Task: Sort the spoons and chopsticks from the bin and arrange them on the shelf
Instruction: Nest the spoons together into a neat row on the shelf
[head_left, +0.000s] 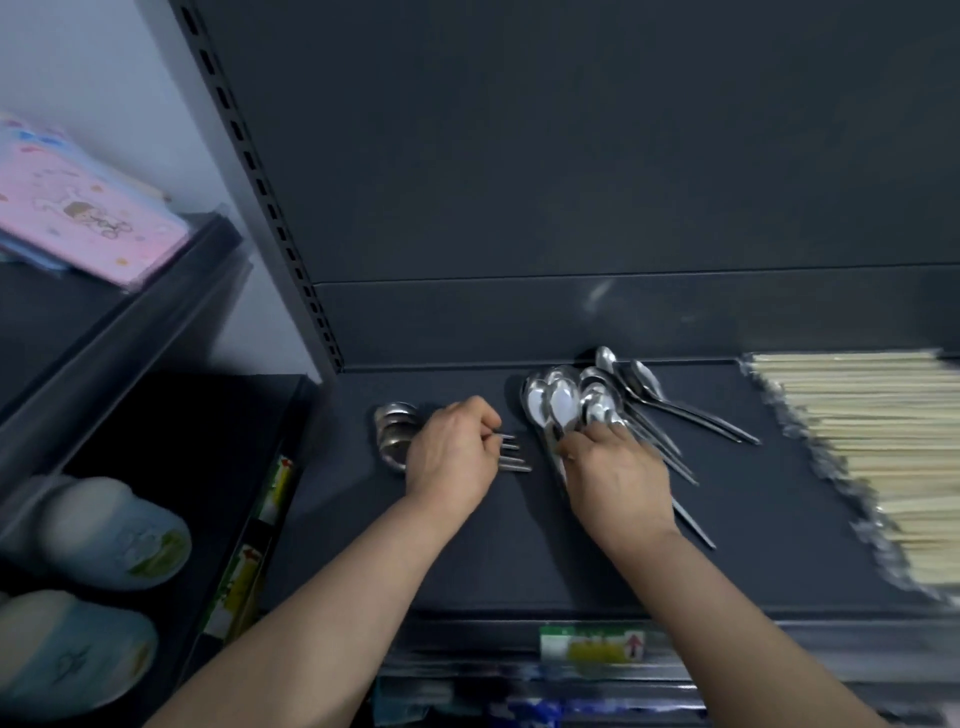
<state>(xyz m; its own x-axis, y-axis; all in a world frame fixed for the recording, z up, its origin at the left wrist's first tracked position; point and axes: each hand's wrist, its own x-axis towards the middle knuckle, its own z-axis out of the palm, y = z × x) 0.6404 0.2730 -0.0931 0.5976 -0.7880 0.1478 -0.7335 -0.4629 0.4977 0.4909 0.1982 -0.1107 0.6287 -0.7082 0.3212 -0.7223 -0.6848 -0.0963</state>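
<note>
On the dark shelf (467, 545), my left hand (452, 457) grips a small stack of steel spoons (392, 431); their bowls stick out to its left and their handle ends to its right. My right hand (615, 478) rests on a bigger cluster of shiny spoons (556, 405), fingers curled over the handles just below the bowls. Further loose spoons (644, 389) lie fanned out to the right of that cluster. Wrapped packs of pale chopsticks (872, 457) fill the shelf's right end. The bin is out of sight.
A slotted upright (270, 208) stands at the shelf's left back corner. The neighbouring shelf on the left holds pale blue slippers (104, 530) and, higher up, pink packets (83, 218). A green and yellow price label (592, 644) sits on the front rail.
</note>
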